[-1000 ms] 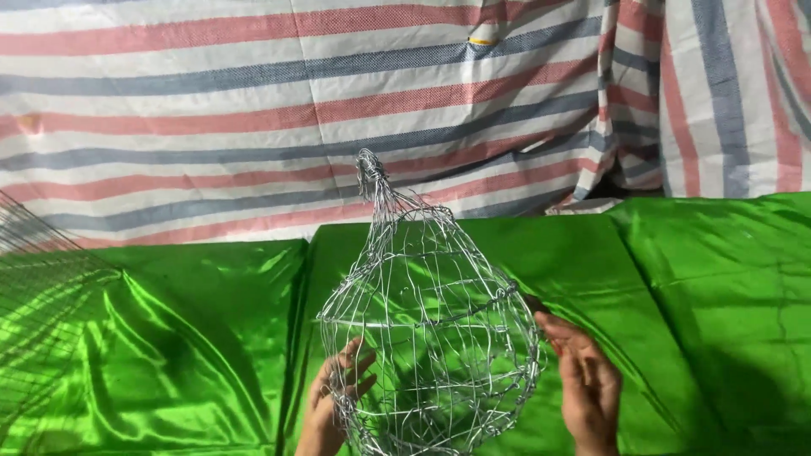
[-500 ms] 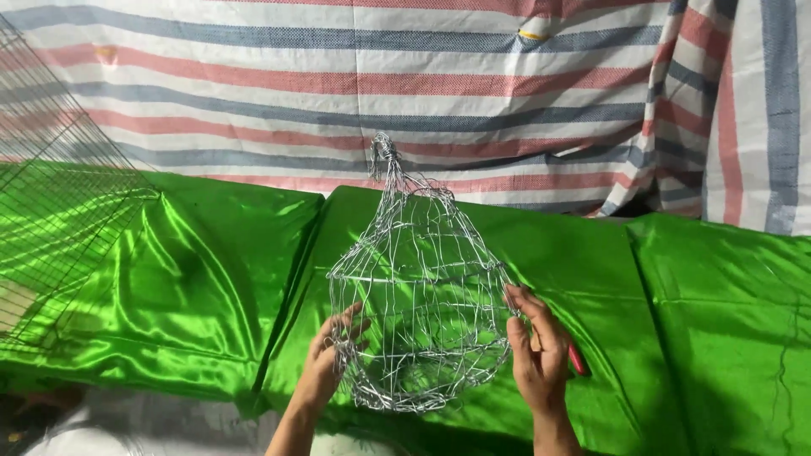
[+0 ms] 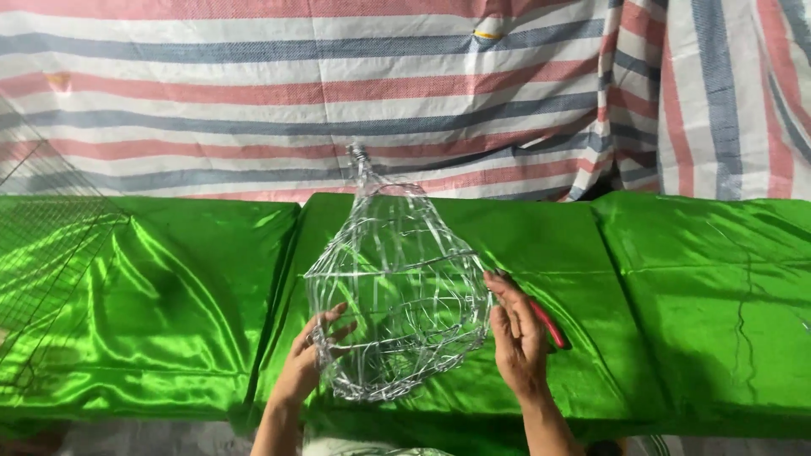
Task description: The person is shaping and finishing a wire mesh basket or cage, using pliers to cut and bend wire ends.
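A pear-shaped cage of silver wire (image 3: 395,287) stands upright on the shiny green cloth (image 3: 676,295), its narrow neck pointing up. My left hand (image 3: 308,359) grips the lower left side of the wire frame, fingers hooked into the mesh. Flat against the frame's right side lies my right hand (image 3: 515,333), fingers straight and together. Just behind that hand a red-handled tool (image 3: 547,323) rests on the cloth.
A sheet of dark wire mesh (image 3: 42,245) leans over the cloth at the far left. A red, white and blue striped tarp (image 3: 253,93) hangs behind the table. The cloth-covered table's front edge runs just below my wrists.
The view has swung back and forth while the wire frame stayed between my hands. It now stands more upright, and my right hand lies flatter against its side.
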